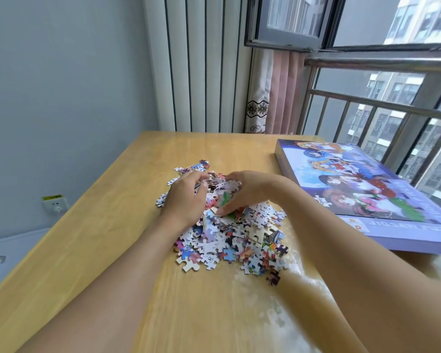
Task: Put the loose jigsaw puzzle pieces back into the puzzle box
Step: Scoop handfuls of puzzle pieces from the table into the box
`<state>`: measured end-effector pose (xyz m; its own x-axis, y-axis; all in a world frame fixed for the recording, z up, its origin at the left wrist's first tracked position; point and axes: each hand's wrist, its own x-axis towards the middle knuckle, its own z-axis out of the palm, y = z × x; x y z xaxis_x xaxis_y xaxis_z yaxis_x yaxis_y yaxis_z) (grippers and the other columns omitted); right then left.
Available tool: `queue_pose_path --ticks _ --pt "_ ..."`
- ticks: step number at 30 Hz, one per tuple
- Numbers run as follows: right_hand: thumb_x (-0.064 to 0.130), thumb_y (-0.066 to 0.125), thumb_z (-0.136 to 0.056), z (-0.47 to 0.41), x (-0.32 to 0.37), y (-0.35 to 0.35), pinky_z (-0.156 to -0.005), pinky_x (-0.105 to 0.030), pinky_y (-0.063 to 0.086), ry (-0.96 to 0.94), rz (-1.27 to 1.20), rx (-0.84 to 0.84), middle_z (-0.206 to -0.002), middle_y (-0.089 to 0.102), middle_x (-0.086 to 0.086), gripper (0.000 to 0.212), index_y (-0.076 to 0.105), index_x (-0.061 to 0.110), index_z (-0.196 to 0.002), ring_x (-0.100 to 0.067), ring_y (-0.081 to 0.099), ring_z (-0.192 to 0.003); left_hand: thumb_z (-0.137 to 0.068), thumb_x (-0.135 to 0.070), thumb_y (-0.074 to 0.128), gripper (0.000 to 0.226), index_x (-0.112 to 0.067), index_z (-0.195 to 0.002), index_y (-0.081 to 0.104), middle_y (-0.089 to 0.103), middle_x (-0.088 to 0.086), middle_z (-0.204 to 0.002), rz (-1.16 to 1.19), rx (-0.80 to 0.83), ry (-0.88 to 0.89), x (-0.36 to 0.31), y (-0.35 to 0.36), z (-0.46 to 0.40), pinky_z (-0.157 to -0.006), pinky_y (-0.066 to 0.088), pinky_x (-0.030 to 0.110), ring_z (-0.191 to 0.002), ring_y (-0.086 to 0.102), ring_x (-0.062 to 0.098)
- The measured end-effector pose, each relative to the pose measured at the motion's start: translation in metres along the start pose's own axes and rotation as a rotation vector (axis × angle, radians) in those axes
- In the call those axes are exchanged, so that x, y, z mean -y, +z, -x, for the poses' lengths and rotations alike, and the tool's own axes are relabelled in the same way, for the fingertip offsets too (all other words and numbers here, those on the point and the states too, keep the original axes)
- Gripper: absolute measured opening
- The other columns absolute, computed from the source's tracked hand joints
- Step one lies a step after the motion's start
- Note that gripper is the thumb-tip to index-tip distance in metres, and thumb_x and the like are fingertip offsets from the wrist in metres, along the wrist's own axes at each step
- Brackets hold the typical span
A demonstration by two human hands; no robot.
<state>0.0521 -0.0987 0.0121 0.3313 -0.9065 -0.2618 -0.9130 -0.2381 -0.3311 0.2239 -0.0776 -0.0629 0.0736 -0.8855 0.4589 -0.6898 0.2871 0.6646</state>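
Puzzle pieces (pixel 229 233) sit in one big loose heap around the middle of the desk (pixel 87 250), spilling toward the near edge, and both hands are in at the far side of the heap. The left hand (pixel 186 197) comes in from the left with fingers curled down into the pile, and it looks to be clutching a few pieces. The right hand (pixel 242 192) faces it, fingers bent over the top and thumb low, cupping a clump between the two. So the hands are close together, scooping, each curled on pieces.

Over by the right edge of the desk, well apart from the heap, lies the purple box (pixel 367 189) with its picture face up. It looks closed; whether anything is inside cannot be told.

By my reckoning the job is barely begun: nearly the whole heap is on the desk, the box needs opening, and handful after handful has yet to go across.
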Motion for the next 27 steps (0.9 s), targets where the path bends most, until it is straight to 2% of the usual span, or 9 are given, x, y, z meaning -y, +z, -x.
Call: queue_pose_path --ticks 3,5,8,12,14,16,19,24,27 --pt "0.047 0.088 -0.071 0.000 -0.003 -0.003 -0.083 -0.029 0.044 -0.010 -0.054 -0.123 -0.132 0.055 0.002 0.084 0.052 0.027 -0.144 -0.020 0.052 -0.107 -0.105 -0.019 0.044 0.029 -0.018 -0.120 0.068 0.066 -0.002 -0.109 0.114 -0.031 -0.091 -0.003 -0.003 -0.002 -0.085 0.046 0.029 -0.101 0.060 0.016" --pt "0.039 0.088 -0.074 0.000 -0.007 -0.001 -0.076 -0.027 0.044 -0.026 -0.090 -0.171 -0.117 0.054 0.004 0.072 0.057 0.025 -0.137 -0.019 0.053 -0.097 -0.106 -0.022 0.041 0.031 -0.017 -0.118 0.069 0.066 -0.003 -0.093 0.218 -0.076 -0.187 -0.003 -0.007 -0.005 -0.074 0.045 0.028 -0.087 0.062 0.015" --pt "0.026 0.088 -0.077 -0.002 -0.015 0.003 -0.064 -0.028 0.051 -0.040 -0.173 -0.232 -0.125 0.061 -0.002 0.051 0.066 0.024 -0.123 -0.019 0.061 -0.088 -0.107 -0.025 0.039 0.034 -0.018 -0.113 0.071 0.069 -0.001 -0.110 0.348 -0.128 -0.287 -0.001 -0.010 -0.009 -0.086 0.046 0.028 -0.107 0.062 0.015" --pt "0.005 0.080 -0.078 0.001 -0.024 0.007 -0.068 -0.033 0.059 -0.070 -0.292 -0.356 -0.122 0.063 -0.002 0.031 0.074 0.023 -0.102 -0.024 0.070 -0.091 -0.106 -0.030 0.041 0.032 -0.021 -0.106 0.071 0.070 -0.004 -0.112 0.438 -0.188 -0.297 -0.008 -0.013 -0.009 -0.092 0.047 0.028 -0.111 0.062 0.014" --pt "-0.003 0.074 -0.078 0.003 -0.026 0.010 -0.060 -0.028 0.058 -0.095 -0.375 -0.428 -0.111 0.067 0.000 0.031 0.076 0.021 -0.097 -0.022 0.069 -0.084 -0.106 -0.033 0.042 0.032 -0.021 -0.105 0.072 0.070 -0.005 -0.111 0.481 -0.218 -0.283 -0.013 -0.014 -0.008 -0.097 0.049 0.030 -0.111 0.063 0.013" --pt "-0.003 0.077 -0.078 0.005 -0.028 0.012 -0.053 -0.021 0.053 -0.120 -0.470 -0.505 -0.100 0.070 0.000 0.026 0.077 0.019 -0.092 -0.021 0.067 -0.079 -0.106 -0.033 0.043 0.032 -0.020 -0.103 0.071 0.070 -0.003 -0.108 0.589 -0.228 -0.308 -0.019 -0.015 -0.007 -0.100 0.050 0.033 -0.109 0.064 0.013" --pt "-0.005 0.080 -0.077 0.009 -0.029 0.014 -0.060 -0.033 0.062 -0.142 -0.675 -0.577 -0.100 0.073 -0.003 0.025 0.077 0.017 -0.089 -0.025 0.071 -0.078 -0.106 -0.034 0.043 0.032 -0.020 -0.099 0.070 0.069 -0.002 -0.104 0.737 -0.211 -0.357 -0.028 -0.018 -0.005 -0.098 0.052 0.036 -0.109 0.064 0.017" --pt "-0.009 0.078 -0.078 0.019 -0.024 0.010 -0.061 -0.033 0.060 -0.179 -1.069 -0.556 -0.094 0.074 -0.011 0.028 0.075 0.013 -0.093 -0.024 0.073 -0.073 -0.104 -0.025 0.050 0.022 -0.016 -0.106 0.069 0.067 -0.001 -0.107 0.782 -0.133 -0.327 -0.038 -0.019 -0.001 -0.096 0.054 0.033 -0.112 0.063 0.019" --pt "-0.009 0.077 -0.079 0.025 -0.017 0.011 -0.067 -0.035 0.061 -0.204 -1.455 -0.396 -0.085 0.075 -0.009 0.029 0.070 0.010 -0.100 -0.023 0.075 -0.077 -0.104 -0.029 0.050 0.027 -0.010 -0.116 0.066 0.066 0.002 -0.111 0.901 -0.063 -0.379 -0.046 -0.018 0.001 -0.088 0.057 0.031 -0.108 0.063 0.020"
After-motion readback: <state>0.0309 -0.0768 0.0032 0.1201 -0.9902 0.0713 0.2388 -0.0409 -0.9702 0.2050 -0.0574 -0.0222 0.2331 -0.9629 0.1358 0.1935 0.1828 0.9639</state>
